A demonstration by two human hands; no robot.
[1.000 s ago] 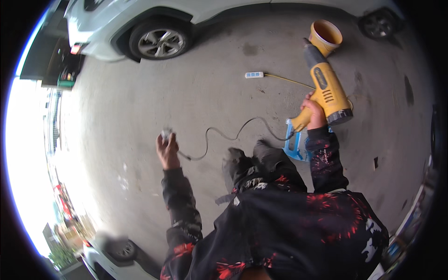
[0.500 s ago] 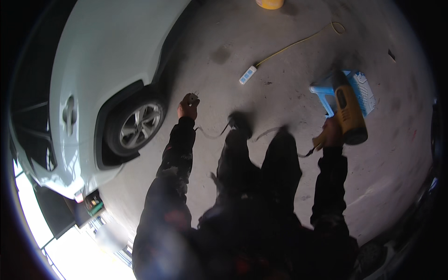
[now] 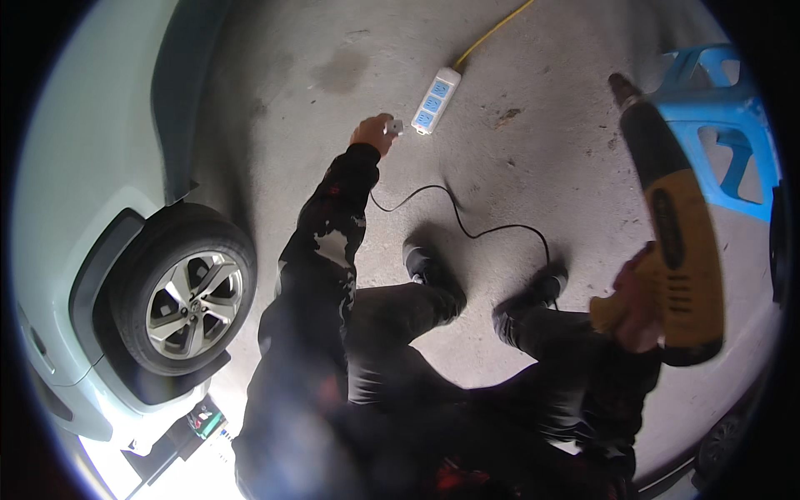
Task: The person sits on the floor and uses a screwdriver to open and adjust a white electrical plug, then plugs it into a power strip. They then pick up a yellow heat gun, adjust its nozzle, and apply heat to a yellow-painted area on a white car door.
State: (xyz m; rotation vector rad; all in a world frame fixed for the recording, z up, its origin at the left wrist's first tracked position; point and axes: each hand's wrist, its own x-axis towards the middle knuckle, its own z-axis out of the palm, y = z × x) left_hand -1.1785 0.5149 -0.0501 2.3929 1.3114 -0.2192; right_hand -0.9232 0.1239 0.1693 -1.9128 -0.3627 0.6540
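Note:
My left hand (image 3: 372, 132) is stretched out over the concrete floor, holding a small grey plug (image 3: 393, 127) at the end of a black cord (image 3: 467, 223). The plug is a short gap from a white power strip (image 3: 435, 102) lying on the floor with a yellow cable (image 3: 493, 32) running away from it. My right hand (image 3: 635, 307) grips the handle of a yellow and black heat gun (image 3: 677, 242), its nozzle pointing up and away. The black cord trails back past my shoes toward the heat gun.
A white car stands at the left, its front wheel (image 3: 182, 300) close to my left arm. A blue plastic stool (image 3: 723, 125) stands at the right behind the heat gun. My dark shoes (image 3: 433, 271) rest on the grey concrete floor (image 3: 533, 158).
My view has swung around and closer to the floor. My left hand with the plug has come near the power strip. The heat gun stays in my right hand, now beside the blue stool.

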